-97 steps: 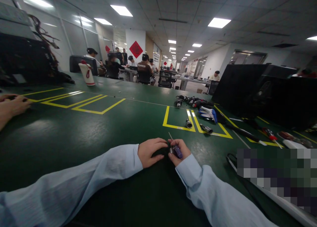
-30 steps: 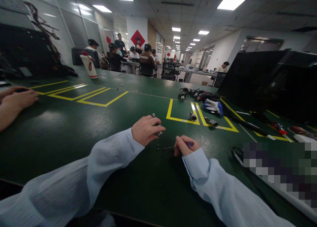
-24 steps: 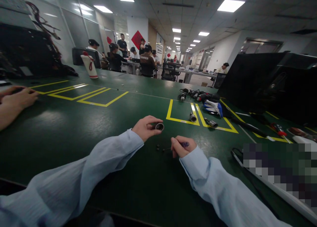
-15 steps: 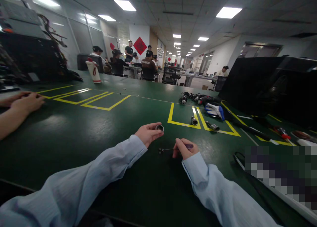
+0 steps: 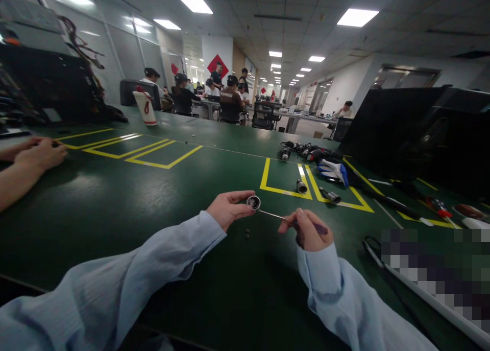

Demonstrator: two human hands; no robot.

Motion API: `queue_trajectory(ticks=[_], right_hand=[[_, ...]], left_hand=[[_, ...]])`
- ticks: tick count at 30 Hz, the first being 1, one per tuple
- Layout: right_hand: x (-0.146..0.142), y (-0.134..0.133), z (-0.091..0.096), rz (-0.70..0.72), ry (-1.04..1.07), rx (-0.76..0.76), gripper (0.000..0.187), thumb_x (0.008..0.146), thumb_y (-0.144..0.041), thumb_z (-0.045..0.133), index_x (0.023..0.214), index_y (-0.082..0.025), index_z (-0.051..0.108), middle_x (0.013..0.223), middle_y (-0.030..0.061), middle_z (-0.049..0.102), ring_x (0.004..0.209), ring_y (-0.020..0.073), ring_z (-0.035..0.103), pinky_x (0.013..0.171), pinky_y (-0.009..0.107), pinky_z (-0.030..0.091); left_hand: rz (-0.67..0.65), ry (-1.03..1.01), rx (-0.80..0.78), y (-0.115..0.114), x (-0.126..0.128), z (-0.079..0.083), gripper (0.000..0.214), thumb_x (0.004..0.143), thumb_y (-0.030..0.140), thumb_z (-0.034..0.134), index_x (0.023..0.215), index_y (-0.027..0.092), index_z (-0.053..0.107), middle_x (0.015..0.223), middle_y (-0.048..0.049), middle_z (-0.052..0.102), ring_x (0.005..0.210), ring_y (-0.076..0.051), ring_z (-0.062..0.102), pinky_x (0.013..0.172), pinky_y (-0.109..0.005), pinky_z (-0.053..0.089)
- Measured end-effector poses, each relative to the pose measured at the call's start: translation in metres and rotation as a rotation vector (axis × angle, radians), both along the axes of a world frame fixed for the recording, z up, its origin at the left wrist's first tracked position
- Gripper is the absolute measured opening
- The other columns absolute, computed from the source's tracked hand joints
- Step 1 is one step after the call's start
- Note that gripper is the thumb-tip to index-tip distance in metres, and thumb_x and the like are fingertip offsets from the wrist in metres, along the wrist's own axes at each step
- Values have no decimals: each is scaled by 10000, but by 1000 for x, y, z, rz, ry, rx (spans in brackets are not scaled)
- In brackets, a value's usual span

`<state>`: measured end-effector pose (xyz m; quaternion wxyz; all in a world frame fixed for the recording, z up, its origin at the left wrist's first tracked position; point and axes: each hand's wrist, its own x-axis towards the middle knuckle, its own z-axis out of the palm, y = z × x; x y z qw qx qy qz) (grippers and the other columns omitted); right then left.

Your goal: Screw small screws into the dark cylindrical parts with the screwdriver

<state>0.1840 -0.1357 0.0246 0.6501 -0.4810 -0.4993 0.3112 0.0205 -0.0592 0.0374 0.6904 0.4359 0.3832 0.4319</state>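
Note:
My left hand (image 5: pixel 228 208) pinches a small round metal part (image 5: pixel 253 203) between thumb and fingers, its open end turned toward me. My right hand (image 5: pixel 305 230) is closed round a thin screwdriver (image 5: pixel 291 220) with a purple handle; the shaft tip reaches the metal part. Two tiny dark screws (image 5: pixel 247 233) lie on the green table (image 5: pixel 153 203) just below the part, between my hands. Both sleeves are light blue.
Yellow-taped boxes mark the table. Metal cylinders (image 5: pixel 301 186), blue-white gloves (image 5: pixel 332 170) and a pile of dark parts (image 5: pixel 302 150) lie ahead right. Another person's hands (image 5: pixel 38 153) rest at the left. A white cup (image 5: pixel 146 106) stands far left; black cases (image 5: pixel 413 131) at right.
My left hand lifted the metal part off the table and turned its opening toward me. My right hand raised the screwdriver from the loose screws and brought its tip to the part.

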Motion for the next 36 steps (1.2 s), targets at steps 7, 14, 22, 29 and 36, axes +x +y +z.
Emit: queue_trajectory(ticks=[7, 14, 22, 29, 36], right_hand=[[-7, -7, -3, -44, -478, 272, 230, 811, -256, 436, 680, -190, 613, 651, 38, 632, 636, 145, 574, 601, 275, 438], [-11, -6, -7, 37, -796, 503, 146, 778, -159, 423, 744, -197, 560, 620, 25, 602, 628, 153, 548, 721, 334, 437], [-17, -14, 5, 37, -915, 525, 123, 765, -116, 428, 726, -181, 525, 601, 36, 592, 602, 150, 535, 703, 343, 444], [-19, -18, 5, 45, -832, 483, 164, 782, -148, 411, 722, -179, 561, 612, 40, 605, 611, 155, 541, 699, 349, 444], [-12, -3, -9, 141, -78, -49, 294, 772, -355, 489, 536, -192, 554, 407, -8, 564, 425, 128, 537, 495, 264, 446]], left_hand=[[-1, 103, 158, -6, 3, -1, 413, 516, 57, 706, 919, 112, 634, 754, -43, 690, 692, -148, 645, 751, -323, 523], [88, 156, 181, -9, 4, 0, 272, 502, 62, 691, 765, 96, 633, 645, -24, 676, 598, -150, 640, 603, -285, 548], [111, 171, 201, -11, 6, 0, 244, 514, 48, 666, 749, 96, 623, 607, -18, 671, 578, -156, 640, 591, -291, 550], [122, 198, 221, -9, 5, -2, 219, 530, 52, 652, 740, 101, 610, 603, -13, 664, 556, -149, 636, 574, -284, 550], [155, 218, 241, 1, -2, -3, 245, 505, 86, 686, 735, 93, 602, 649, -17, 654, 582, -151, 632, 576, -306, 558]])
